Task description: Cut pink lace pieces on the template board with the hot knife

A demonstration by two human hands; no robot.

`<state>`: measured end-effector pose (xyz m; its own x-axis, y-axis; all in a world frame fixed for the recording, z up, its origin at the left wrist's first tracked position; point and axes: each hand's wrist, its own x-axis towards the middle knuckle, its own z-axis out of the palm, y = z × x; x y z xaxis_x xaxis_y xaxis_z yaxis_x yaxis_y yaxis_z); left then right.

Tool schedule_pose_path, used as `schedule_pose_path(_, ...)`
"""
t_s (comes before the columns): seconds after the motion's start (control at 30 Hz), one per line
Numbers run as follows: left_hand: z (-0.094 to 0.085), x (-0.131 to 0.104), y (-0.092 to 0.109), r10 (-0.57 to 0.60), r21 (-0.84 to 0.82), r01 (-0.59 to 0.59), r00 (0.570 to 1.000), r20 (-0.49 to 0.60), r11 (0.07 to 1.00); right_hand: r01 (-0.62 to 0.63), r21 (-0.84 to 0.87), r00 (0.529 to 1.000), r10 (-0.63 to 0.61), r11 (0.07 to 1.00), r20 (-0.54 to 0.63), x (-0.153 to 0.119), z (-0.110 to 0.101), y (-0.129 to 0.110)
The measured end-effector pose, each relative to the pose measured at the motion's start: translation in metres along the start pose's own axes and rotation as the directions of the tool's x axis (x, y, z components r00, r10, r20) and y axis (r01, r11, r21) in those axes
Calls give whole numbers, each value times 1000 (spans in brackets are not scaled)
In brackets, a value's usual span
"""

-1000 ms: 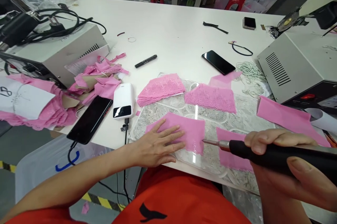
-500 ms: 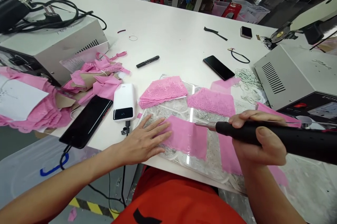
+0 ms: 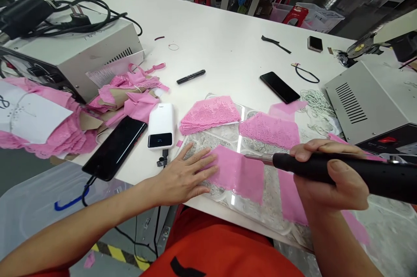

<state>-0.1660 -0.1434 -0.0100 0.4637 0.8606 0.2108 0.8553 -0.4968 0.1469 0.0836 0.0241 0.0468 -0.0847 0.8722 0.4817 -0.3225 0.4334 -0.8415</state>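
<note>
My left hand (image 3: 182,177) lies flat with fingers spread, its fingertips pressing the left edge of a pink fabric piece (image 3: 241,173). Held in my right hand (image 3: 332,177) is a black handheld tool (image 3: 342,173) with a slim metal tip. The tip meets the upper part of that fabric near its middle. Beneath is a clear sheet (image 3: 224,133) over a grey mottled surface. A stack of pink lace pieces (image 3: 210,114) lies behind my left hand, and a pink lace-edged piece (image 3: 270,129) lies behind the tip. Another pink strip (image 3: 291,199) runs partly under my right hand.
A white power bank (image 3: 161,125) and a black phone (image 3: 114,149) lie left, beside bundled pink fabric (image 3: 48,125) and a grey machine box (image 3: 81,51). Further back are a marker (image 3: 191,77) and another phone (image 3: 279,87). A second grey box (image 3: 368,99) stands right.
The whole view has shifted slightly, so things appear further right. The tool's tip sits a little further left on the fabric. My left hand keeps its place on the fabric.
</note>
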Motion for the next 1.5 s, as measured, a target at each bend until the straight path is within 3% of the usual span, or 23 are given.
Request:
schedule_pose_path(0.27, -2, -10, 5, -20, -2, 20, 999, -27, 1000, 22, 69, 999, -24, 997, 30, 2, 27, 9)
schedule_pose_path(0.63, 0, -13, 6, -41, -38, 40, 999, -14, 998, 6, 48, 996, -10, 999, 88, 3, 26, 10)
schedule_pose_path(1.03, -10, -26, 15, -68, -16, 68, 998, -18, 998, 22, 68, 990, -31, 997, 140, 5, 57, 21)
schedule_pose_path(1.5, -7, -39, 19, -111, -36, 110, 993, -31, 993, 3, 79, 985, -17, 997, 173, 5, 61, 24)
